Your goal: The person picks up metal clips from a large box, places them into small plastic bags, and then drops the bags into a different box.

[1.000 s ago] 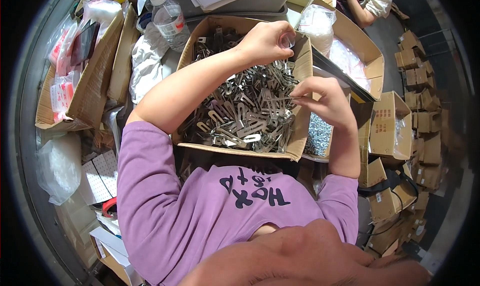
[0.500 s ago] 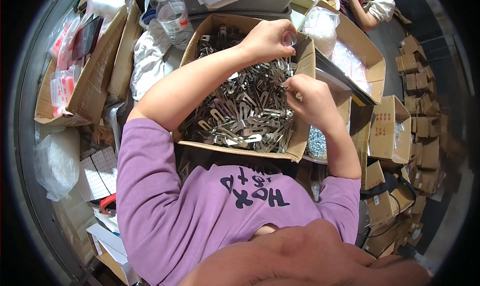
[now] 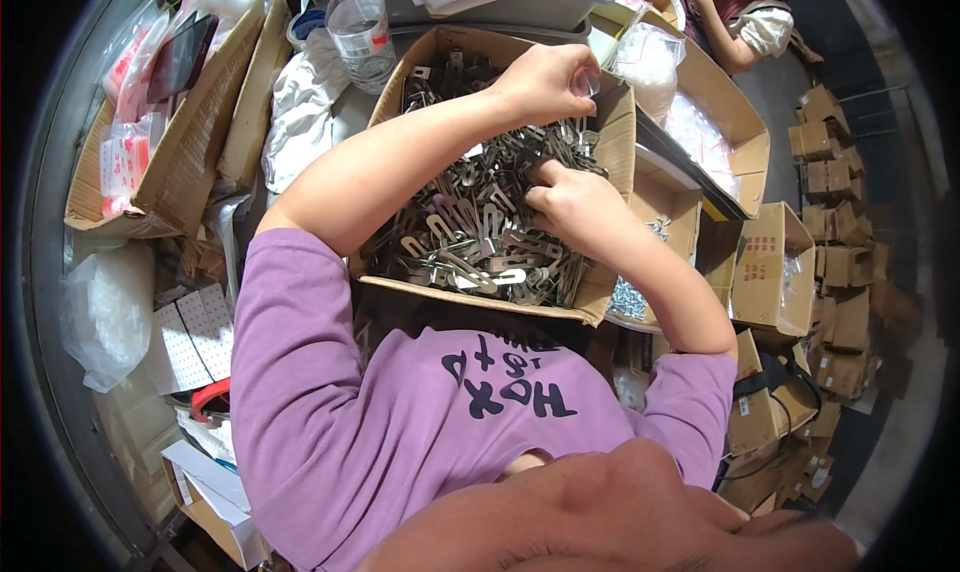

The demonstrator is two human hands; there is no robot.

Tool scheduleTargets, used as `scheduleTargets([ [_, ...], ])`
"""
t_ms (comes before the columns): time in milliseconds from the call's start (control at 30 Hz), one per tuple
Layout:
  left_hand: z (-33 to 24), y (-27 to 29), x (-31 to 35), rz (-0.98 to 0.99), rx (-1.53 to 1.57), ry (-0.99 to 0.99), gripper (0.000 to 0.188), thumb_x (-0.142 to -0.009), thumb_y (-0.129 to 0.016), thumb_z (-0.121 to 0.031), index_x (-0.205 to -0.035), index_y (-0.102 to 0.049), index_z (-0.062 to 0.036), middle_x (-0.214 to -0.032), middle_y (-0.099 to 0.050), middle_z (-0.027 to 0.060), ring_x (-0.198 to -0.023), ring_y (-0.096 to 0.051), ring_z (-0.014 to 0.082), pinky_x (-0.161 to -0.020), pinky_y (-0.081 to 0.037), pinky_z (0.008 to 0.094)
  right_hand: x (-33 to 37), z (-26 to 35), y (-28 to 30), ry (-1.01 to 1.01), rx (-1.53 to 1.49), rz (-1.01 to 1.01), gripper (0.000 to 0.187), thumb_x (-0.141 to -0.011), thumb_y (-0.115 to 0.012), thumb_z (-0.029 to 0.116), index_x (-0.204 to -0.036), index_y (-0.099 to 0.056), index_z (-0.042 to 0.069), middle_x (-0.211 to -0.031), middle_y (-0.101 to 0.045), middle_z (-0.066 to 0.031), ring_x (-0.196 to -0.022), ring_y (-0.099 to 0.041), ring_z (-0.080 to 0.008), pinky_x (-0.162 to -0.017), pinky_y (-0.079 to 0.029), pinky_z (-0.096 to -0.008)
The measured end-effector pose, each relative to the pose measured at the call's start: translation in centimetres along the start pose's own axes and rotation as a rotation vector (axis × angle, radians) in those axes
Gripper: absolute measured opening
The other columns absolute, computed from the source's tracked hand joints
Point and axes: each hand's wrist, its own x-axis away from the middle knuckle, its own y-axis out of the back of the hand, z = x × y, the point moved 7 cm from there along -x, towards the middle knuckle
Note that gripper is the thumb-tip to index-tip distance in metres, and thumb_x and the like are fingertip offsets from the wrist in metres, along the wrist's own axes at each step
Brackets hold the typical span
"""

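A cardboard box (image 3: 480, 298) in front of me holds a heap of flat silver metal clips (image 3: 490, 222). Above its far right part, my left hand (image 3: 542, 84) is closed around a small clear plastic piece (image 3: 586, 81), whose kind I cannot tell. My right hand (image 3: 585, 207) reaches over the box's right wall, its fingers curled and their tips down among the clips. Whatever lies between those fingertips is hidden.
A water bottle (image 3: 362, 37) stands behind the box at the left. Cartons of plastic bags flank it, one left (image 3: 190, 162) and one right (image 3: 745, 137). A tray of screws (image 3: 628, 297) sits under my right forearm. Another person (image 3: 745, 22) is at the far right.
My right hand has moved left from the box's right side into the heap of clips. My left hand stays nearly where it was, with the clear plastic piece.
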Motion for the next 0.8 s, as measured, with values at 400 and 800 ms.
scheduleTargets([
  [400, 0.0, 0.4, -0.1, -0.027, -0.037, -0.018, 0.038, -0.068, -0.073, -0.017, -0.101, -0.061, -0.0005, -0.083, -0.065, 0.0104, -0.077, -0.063, 0.0164, -0.073, -0.052, 0.0287, 0.2, -2.1, 0.5, -0.096, -0.103, -0.038, 0.019, -0.071, -0.07, 0.013, -0.084, -0.063, 0.001, -0.09, -0.056, -0.0166, -0.082, -0.062, -0.0332, -0.074, -0.052, -0.0401],
  [800, 0.0, 0.3, -0.1, -0.011, -0.06, 0.001, 0.039, -0.068, -0.073, -0.017, -0.101, -0.061, -0.0006, -0.085, -0.066, 0.0118, -0.079, -0.064, 0.0179, -0.074, -0.051, 0.0298, -0.7, -2.3, -0.1, -0.015, 0.058, 0.01, 0.007, -0.073, -0.06, 0.006, -0.078, -0.063, 0.002, -0.085, -0.057, -0.0139, -0.082, -0.061, -0.0313, -0.073, -0.051, -0.0392],
])
